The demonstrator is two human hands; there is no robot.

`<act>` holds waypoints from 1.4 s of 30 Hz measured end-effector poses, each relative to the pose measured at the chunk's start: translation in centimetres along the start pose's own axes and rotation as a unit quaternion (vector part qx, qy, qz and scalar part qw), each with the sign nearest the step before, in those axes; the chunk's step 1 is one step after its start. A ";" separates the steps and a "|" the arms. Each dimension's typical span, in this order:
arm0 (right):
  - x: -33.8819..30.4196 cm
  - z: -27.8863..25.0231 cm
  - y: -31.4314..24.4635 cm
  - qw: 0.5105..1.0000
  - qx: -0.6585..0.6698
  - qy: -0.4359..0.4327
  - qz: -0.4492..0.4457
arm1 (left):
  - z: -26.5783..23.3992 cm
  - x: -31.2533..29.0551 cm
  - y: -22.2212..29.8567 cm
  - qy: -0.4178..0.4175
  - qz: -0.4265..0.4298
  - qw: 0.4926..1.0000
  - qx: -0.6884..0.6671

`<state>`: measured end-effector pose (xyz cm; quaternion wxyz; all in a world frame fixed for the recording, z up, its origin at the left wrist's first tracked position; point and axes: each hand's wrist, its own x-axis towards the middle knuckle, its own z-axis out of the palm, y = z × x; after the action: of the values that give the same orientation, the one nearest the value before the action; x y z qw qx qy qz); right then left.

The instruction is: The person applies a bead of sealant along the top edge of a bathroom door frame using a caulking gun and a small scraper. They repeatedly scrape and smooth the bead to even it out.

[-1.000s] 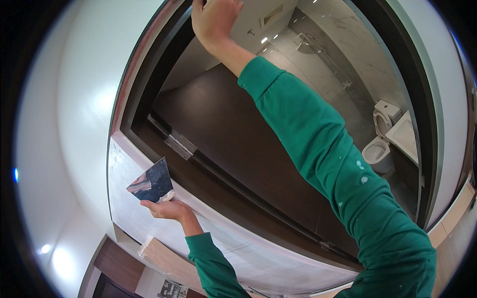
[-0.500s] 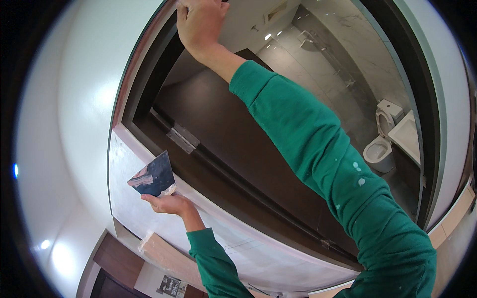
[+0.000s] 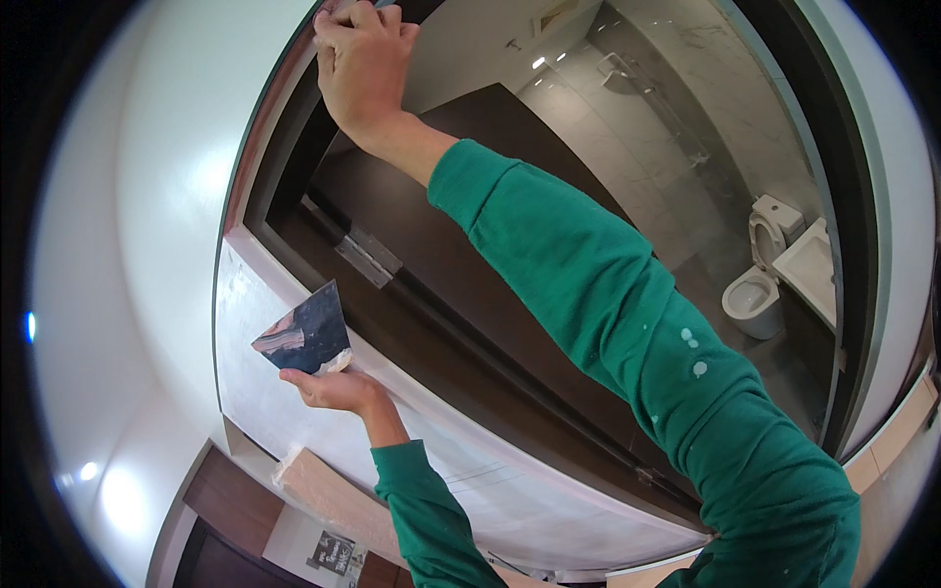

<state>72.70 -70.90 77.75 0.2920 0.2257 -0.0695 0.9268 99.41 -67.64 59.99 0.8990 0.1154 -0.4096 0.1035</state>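
Plate firmly clamped on the left: the bare left hand, left of centre in the frame, has its thumb and fingers closed on the lower corner of a dark, flat, four-cornered plate. Smears of pinkish paste lie across its face, and an off-white lump sits at the lower edge. Up at the top left, the bare right hand has its fingers curled against the head of the doorway; whatever it may be pinching is cut off by the top edge, so I can't tell.

How far along? The chalky white wall strip, running from left of centre down to the bottom, looks largely coated, with faint streaks. The narrow reddish-pink band at upper left seems less covered, so I'd call this partway, with paste left to use.

Around it all, a dark brown door frame bends up the right side, and a dark brown door panel fills the middle, hung on a shiny metal hinge. A white toilet shows at right. In the way: the green right sleeve crosses the doorway, blocking much of the panel.
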 end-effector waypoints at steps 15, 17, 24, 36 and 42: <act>-6.0 4.0 -3.5 0.999 0.027 0.001 0.017 | 0.1 -0.1 0.1 -0.004 -0.006 1.000 -0.007; -6.5 4.3 -3.9 0.999 0.037 0.007 0.016 | 0.0 -0.1 0.1 -0.007 -0.010 1.000 -0.006; -8.5 4.7 -5.5 0.998 0.033 -0.043 0.022 | 0.0 0.0 0.1 -0.014 0.003 1.000 -0.016; -2.3 -1.1 1.2 0.993 0.063 0.073 0.063 | 0.3 -0.1 0.2 0.009 -0.014 0.999 -0.029; 4.3 -3.8 4.7 0.994 0.027 0.097 0.049 | 0.3 0.1 0.1 0.015 -0.014 0.999 -0.030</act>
<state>65.47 -71.54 76.38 0.2453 0.1389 -0.0269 0.9591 99.27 -67.66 60.26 0.9096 0.0923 -0.3971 0.0797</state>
